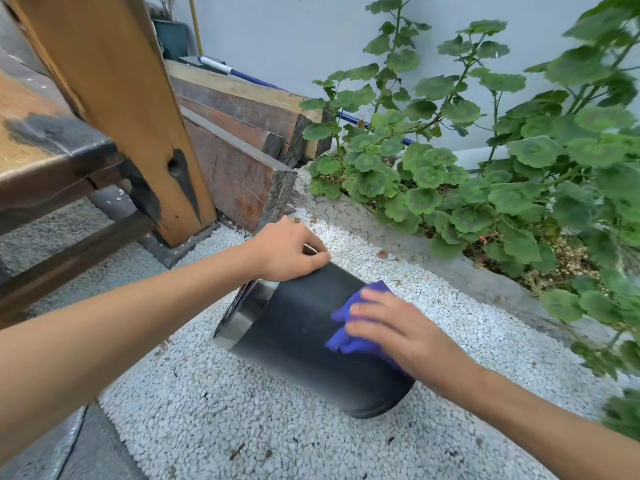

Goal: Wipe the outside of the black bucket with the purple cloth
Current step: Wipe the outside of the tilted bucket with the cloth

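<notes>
While the left hand [289,249] grips the tipped black bucket [311,341] near its rim on the white gravel [242,410], the right hand [398,330] presses the purple cloth [353,341] flat against its side.

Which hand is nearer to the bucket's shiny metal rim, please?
Left. The left hand grips the black bucket just beside its metal rim; the right hand presses the purple cloth on the side wall, nearer the base.

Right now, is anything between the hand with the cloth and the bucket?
Only the crumpled purple cloth itself: the right hand presses it flat on the tilted black cylindrical bucket. Nothing else visible intervenes.
</notes>
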Available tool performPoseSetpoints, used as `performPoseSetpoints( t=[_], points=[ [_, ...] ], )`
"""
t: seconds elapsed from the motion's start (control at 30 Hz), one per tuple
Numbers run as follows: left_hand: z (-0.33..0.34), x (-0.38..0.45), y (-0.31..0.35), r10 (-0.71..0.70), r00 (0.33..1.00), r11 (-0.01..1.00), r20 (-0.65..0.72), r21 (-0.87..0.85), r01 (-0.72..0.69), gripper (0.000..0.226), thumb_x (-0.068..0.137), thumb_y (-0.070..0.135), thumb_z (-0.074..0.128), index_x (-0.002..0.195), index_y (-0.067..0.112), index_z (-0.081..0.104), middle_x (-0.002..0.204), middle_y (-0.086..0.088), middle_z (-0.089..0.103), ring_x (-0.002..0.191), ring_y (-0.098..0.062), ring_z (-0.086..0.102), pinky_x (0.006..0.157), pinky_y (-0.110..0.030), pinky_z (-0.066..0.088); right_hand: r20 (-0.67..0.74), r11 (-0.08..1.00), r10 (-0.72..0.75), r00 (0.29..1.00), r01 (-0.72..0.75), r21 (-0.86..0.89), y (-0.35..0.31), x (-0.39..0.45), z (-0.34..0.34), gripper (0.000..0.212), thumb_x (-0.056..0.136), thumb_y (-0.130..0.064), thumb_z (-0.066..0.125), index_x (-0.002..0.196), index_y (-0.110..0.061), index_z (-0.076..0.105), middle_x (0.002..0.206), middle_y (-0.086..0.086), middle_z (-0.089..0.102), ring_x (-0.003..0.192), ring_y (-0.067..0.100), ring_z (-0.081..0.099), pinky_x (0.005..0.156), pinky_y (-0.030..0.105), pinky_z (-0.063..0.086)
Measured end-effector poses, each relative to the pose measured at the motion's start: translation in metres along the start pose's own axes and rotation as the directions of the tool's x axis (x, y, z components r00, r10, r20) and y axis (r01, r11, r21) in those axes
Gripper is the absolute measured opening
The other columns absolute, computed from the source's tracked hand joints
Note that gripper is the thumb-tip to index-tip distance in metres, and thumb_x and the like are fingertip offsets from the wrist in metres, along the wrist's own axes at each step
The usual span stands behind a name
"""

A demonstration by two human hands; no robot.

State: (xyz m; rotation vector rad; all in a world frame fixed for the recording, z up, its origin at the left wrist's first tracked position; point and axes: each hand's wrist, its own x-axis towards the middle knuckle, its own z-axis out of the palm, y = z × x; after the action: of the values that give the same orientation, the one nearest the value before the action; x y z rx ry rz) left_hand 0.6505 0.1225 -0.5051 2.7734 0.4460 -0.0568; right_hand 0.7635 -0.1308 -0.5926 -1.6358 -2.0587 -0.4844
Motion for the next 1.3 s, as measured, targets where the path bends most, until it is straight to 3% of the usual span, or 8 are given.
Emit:
performPoseSetpoints(
  t=[0.13,0.27,0.4,0.6,0.77,0.87,1.03,1.3],
  points=[
    [-0.001,-0.026,-0.004,0.133,0.989,0.990,-0.065,-0.030,-0.135,0.036,0.088,0.051,0.050,0.106,0.033,0.075,0.103,0.012,0.072,0.100,-0.016,0.061,0.120,-0.047,0.024,-0.175,0.849,0.517,0.838,-0.476,0.229,0.018,0.033,-0.021,0.034,0.102,-0.001,0.054,0.134,-0.009,0.063,0.142,0.005,0.058,0.142,0.020,0.047,0.120,0.033,0.035],
    [-0.001,-0.055,-0.005,0.291,0.949,0.947,-0.120,-0.104,-0.304,0.028,0.089,0.045,0.064,0.107,0.027,0.075,0.116,0.011,0.071,0.118,-0.008,0.060,0.125,-0.044,0.017,-0.313,0.731,0.677,0.666,-0.559,0.392,0.021,0.072,-0.027,0.032,0.102,-0.004,0.058,0.135,-0.007,0.060,0.132,0.002,0.058,0.125,0.009,0.053,0.111,0.020,0.038],
    [0.006,-0.081,0.000,0.407,0.887,0.871,-0.217,-0.199,-0.448,0.019,0.088,0.031,0.071,0.102,0.019,0.076,0.114,0.010,0.074,0.111,-0.004,0.066,0.123,-0.042,0.024,-0.113,0.771,0.574,0.811,-0.489,0.408,-0.007,0.076,0.006,0.034,0.101,-0.010,0.061,0.135,-0.007,0.061,0.139,0.006,0.059,0.131,0.011,0.052,0.114,0.022,0.037],
    [0.010,-0.074,0.003,0.013,0.961,0.804,-0.277,-0.569,-0.174,0.033,0.085,0.037,0.061,0.114,0.025,0.070,0.125,0.007,0.065,0.118,-0.013,0.061,0.100,-0.039,0.048,0.047,0.780,0.505,0.862,-0.479,0.402,-0.042,0.054,0.038,0.036,0.105,-0.029,0.052,0.139,-0.022,0.061,0.146,-0.001,0.053,0.132,0.014,0.056,0.104,0.039,0.051],
    [0.004,-0.052,0.009,-0.205,0.949,0.573,0.241,-0.756,0.316,0.058,0.080,0.042,0.066,0.136,0.041,0.053,0.142,0.016,0.050,0.126,-0.001,0.047,0.086,-0.027,0.039,0.022,0.818,0.477,0.879,-0.453,0.356,-0.048,0.050,0.037,0.036,0.105,-0.029,0.050,0.138,-0.021,0.064,0.149,0.002,0.053,0.132,0.018,0.057,0.101,0.036,0.052],
    [0.002,-0.037,0.010,-0.218,0.923,0.550,0.317,-0.741,0.385,0.066,0.075,0.049,0.064,0.139,0.042,0.049,0.136,0.010,0.054,0.126,-0.008,0.046,0.079,-0.030,0.038,-0.008,0.836,0.471,0.882,-0.443,0.324,-0.057,0.044,0.036,0.035,0.104,-0.029,0.053,0.136,-0.023,0.065,0.149,0.003,0.054,0.132,0.018,0.057,0.104,0.031,0.051],
    [0.002,-0.020,0.003,-0.315,0.898,0.542,0.308,-0.718,0.437,0.051,0.080,0.047,0.063,0.130,0.038,0.058,0.143,0.008,0.050,0.137,-0.019,0.041,0.103,-0.043,0.040,-0.069,0.893,0.380,0.922,-0.347,0.286,-0.088,0.037,0.045,0.035,0.095,-0.020,0.066,0.130,-0.021,0.071,0.145,0.008,0.060,0.132,0.023,0.058,0.110,0.032,0.048],
    [0.015,-0.039,-0.004,-0.232,0.941,0.930,0.246,-0.227,0.289,0.063,0.103,0.058,0.017,0.158,0.026,0.025,0.168,0.005,0.014,0.156,-0.017,0.001,0.125,-0.038,0.002,0.060,0.902,0.129,0.990,-0.143,0.407,-0.086,0.002,0.031,0.044,0.085,-0.008,0.069,0.127,-0.022,0.073,0.156,0.016,0.045,0.151,0.026,0.039,0.116,0.041,0.042]
  ],
)
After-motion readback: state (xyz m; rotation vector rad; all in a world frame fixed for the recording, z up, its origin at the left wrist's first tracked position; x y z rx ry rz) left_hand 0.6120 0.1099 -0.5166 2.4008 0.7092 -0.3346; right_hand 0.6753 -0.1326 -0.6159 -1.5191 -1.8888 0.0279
